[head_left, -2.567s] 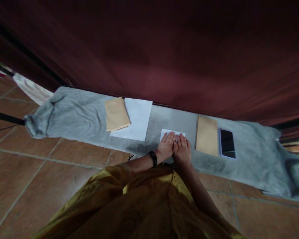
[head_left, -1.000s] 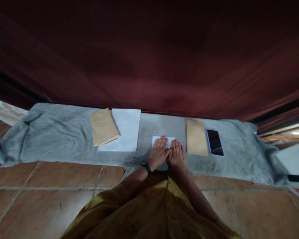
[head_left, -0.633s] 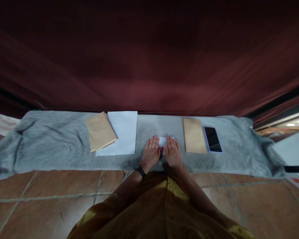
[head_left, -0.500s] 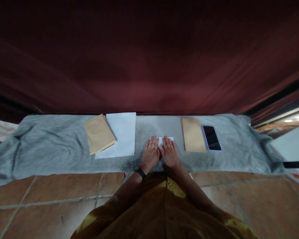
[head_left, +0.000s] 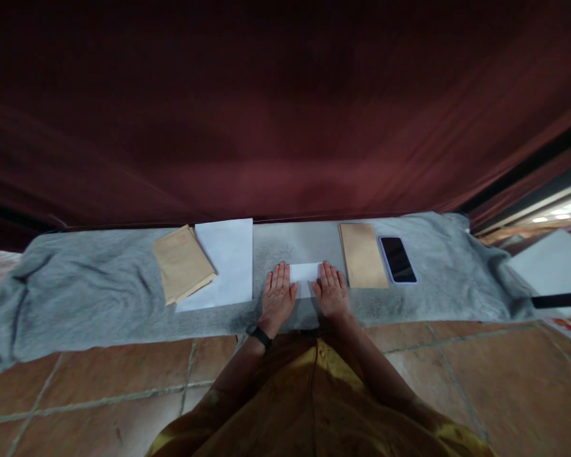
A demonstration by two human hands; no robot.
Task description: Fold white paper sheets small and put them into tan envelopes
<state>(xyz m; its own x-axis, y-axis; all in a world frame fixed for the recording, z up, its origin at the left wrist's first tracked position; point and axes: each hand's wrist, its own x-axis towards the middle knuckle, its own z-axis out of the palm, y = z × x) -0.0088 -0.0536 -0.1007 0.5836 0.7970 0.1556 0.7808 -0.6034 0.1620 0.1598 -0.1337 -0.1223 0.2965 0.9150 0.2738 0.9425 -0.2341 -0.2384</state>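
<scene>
A small folded white paper [head_left: 305,273] lies flat on the grey cloth in front of me. On its left end rests my left hand [head_left: 278,293], palm down with fingers stretched out. My right hand [head_left: 332,291] lies flat the same way over the paper's right end. Between the hands the middle of the paper shows; its two ends are hidden under them. A dark watch [head_left: 259,335] is on my left wrist.
Brown envelopes [head_left: 183,263] overlap white sheets [head_left: 231,260] on the left. To the right lie more brown envelopes [head_left: 364,257] and a phone [head_left: 398,259]. Grey cloth [head_left: 90,285] covers the narrow surface, with a dark red curtain [head_left: 285,139] behind it.
My hands have slid apart, left hand to the left and right hand to the right, uncovering the middle of the folded paper. The view has shifted slightly.
</scene>
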